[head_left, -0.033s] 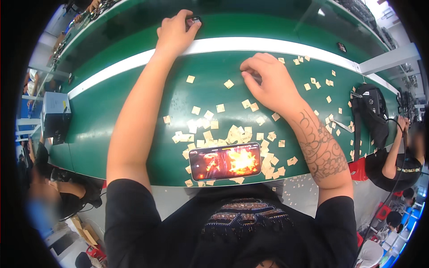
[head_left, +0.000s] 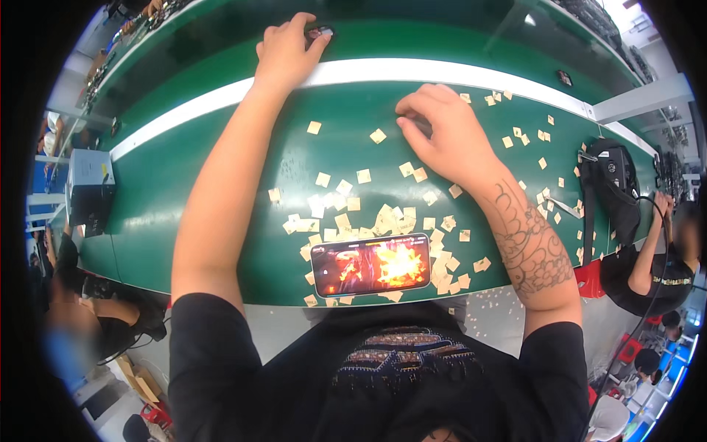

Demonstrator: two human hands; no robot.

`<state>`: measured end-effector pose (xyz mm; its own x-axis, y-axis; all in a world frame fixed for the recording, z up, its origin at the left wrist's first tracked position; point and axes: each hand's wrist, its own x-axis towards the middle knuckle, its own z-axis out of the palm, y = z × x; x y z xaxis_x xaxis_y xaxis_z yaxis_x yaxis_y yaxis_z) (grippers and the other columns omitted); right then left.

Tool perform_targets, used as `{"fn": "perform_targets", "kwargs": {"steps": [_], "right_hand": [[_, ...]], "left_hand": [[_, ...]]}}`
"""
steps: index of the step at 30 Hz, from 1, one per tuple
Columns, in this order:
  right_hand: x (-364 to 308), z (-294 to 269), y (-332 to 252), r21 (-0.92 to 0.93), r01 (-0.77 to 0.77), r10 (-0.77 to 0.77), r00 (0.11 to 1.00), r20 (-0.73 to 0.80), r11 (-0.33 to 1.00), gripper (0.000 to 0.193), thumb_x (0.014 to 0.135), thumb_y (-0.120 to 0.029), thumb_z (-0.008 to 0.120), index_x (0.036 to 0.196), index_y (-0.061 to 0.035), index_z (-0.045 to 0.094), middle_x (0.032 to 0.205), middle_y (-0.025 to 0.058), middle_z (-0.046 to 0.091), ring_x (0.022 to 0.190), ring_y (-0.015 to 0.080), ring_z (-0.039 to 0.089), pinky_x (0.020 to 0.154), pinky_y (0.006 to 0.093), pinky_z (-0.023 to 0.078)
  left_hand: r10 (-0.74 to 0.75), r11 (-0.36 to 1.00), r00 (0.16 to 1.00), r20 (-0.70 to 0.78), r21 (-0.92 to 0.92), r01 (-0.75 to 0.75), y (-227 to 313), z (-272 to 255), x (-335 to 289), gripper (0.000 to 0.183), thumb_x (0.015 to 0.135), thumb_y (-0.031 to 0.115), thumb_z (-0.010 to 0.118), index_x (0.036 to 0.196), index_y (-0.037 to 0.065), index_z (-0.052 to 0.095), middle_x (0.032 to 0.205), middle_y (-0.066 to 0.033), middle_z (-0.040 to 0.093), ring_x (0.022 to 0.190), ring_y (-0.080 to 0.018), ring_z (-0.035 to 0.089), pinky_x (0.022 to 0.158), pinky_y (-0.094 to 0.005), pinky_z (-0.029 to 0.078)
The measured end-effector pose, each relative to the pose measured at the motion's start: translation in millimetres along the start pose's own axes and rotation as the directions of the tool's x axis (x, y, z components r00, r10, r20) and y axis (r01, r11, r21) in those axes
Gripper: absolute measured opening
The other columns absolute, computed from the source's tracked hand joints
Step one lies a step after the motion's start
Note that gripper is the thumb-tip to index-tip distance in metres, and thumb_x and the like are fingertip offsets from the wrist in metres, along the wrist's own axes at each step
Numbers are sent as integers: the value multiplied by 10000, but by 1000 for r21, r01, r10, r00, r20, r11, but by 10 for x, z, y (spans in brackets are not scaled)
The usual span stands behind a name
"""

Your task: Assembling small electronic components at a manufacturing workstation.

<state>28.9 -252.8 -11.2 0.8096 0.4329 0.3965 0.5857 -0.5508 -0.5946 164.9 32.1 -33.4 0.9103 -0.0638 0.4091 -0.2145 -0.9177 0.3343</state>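
My left hand (head_left: 286, 59) reaches across the white rail to the far green surface. Its thumb and fingers close around a small dark piece (head_left: 321, 33) with a reddish and pale face, whose kind I cannot make out. Over the near green table (head_left: 169, 206) my right hand (head_left: 451, 136) rests with loosely bent fingers, its thumb apart from them. Nothing shows in that gap, though the palm is hidden. Nearest to it are scattered small cream square stickers (head_left: 378, 135). Close to my body, a phone (head_left: 370, 265) with a bright fiery picture lies on more squares.
A white rail (head_left: 412, 71) divides the near table from the far surface, where another small dark piece (head_left: 564, 78) lies. At right are a black bag (head_left: 615, 173) and metal tweezers (head_left: 565, 208). A grey-and-black box (head_left: 92, 191) stands left. Other people sit on both sides.
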Motion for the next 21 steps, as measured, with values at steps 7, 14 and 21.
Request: {"fn": "perform_targets", "kwargs": {"steps": [7, 14, 21], "right_hand": [[66, -250, -38, -336, -42, 91, 987, 132, 941, 136, 917, -151, 727, 984, -46, 672, 966, 108, 665, 966, 338, 677, 817, 468, 557], [97, -15, 106, -187, 27, -23, 999, 24, 982, 86, 977, -110, 693, 1001, -52, 635, 948, 115, 643, 953, 338, 647, 815, 461, 534], [97, 78, 66, -156, 215, -237, 962, -137, 964, 127, 951, -46, 729, 1005, -47, 615, 954, 102, 621, 915, 326, 620, 781, 426, 519]], "left_hand": [[102, 995, 995, 5, 9, -102, -320, -53, -58, 471, 964, 409, 768, 1395, 240, 682, 1068, -77, 667, 1106, -286, 610, 968, -452, 503], [164, 986, 985, 53, 2, -164, -245, -10, 24, 402, 961, 396, 773, 1335, 252, 738, 1059, -70, 669, 1103, -277, 610, 975, -424, 500], [183, 983, 982, 55, -38, -181, -173, -86, -31, 392, 948, 360, 789, 1316, 234, 741, 1039, -75, 668, 1080, -276, 622, 956, -420, 511]]}}
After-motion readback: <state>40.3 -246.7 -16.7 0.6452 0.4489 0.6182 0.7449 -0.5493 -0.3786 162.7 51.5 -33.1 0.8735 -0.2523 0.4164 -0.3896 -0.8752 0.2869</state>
